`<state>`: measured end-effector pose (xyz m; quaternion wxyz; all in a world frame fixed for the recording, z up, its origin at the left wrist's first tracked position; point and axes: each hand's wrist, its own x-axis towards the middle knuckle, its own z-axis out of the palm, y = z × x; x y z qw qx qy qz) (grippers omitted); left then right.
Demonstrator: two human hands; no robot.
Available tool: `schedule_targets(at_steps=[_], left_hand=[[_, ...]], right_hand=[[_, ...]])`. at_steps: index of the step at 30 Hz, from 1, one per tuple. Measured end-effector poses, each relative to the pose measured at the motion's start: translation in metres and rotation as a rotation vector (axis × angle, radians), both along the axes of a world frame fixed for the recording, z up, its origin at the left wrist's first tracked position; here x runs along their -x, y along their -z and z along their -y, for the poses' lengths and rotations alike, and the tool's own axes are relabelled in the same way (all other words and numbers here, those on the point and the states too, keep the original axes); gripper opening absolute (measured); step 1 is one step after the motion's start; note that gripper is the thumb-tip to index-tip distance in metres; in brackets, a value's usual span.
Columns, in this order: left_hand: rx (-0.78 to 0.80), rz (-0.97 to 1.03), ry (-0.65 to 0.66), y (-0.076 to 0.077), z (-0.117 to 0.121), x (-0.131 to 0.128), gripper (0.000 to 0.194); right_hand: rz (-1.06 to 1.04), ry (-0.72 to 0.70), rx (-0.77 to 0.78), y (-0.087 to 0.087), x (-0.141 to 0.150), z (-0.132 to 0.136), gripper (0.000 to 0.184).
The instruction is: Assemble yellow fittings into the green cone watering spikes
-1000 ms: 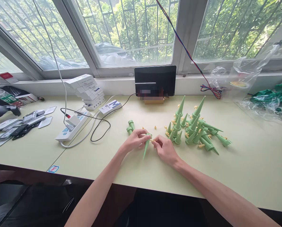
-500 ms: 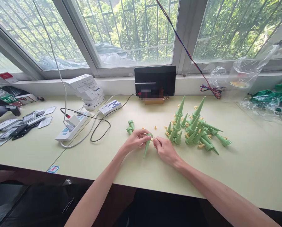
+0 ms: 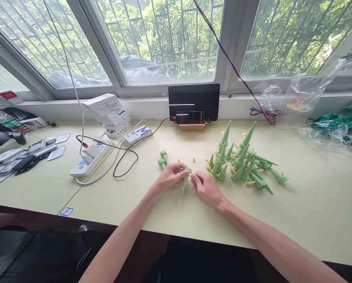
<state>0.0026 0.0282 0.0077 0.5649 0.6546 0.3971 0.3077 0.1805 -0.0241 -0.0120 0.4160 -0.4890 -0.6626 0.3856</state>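
My left hand [image 3: 170, 177] is closed round the wide end of a green plastic cone spike [image 3: 184, 183], whose tip points down toward me. My right hand [image 3: 205, 187] pinches a tiny yellowish part against the cone's top; the part is mostly hidden by my fingers. Both hands meet just above the pale green table [image 3: 311, 204]. A pile of green cone spikes [image 3: 243, 163] with small yellow pieces among them lies just right of my hands. Two short green caps [image 3: 163, 158] rest left of my left hand.
A black screen [image 3: 194, 101] with a phone [image 3: 189, 117] on a wooden stand sits at the window sill. A white power strip [image 3: 89, 160] with cables, stacked white boxes [image 3: 109, 113] and flat packets [image 3: 22, 155] lie to the left. Plastic bags [image 3: 308, 96] are at the right.
My hands have hardly moved; the cone has tilted slightly and the camera has shifted a little.
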Motion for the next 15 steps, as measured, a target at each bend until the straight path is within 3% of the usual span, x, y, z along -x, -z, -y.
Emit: schedule_targets(at_steps=[15], left_hand=[[0.053, 0.037, 0.026, 0.0014, 0.0007, -0.0002, 0.034]], right_hand=[[0.007, 0.046, -0.213, 0.002, 0.002, 0.0017, 0.028]])
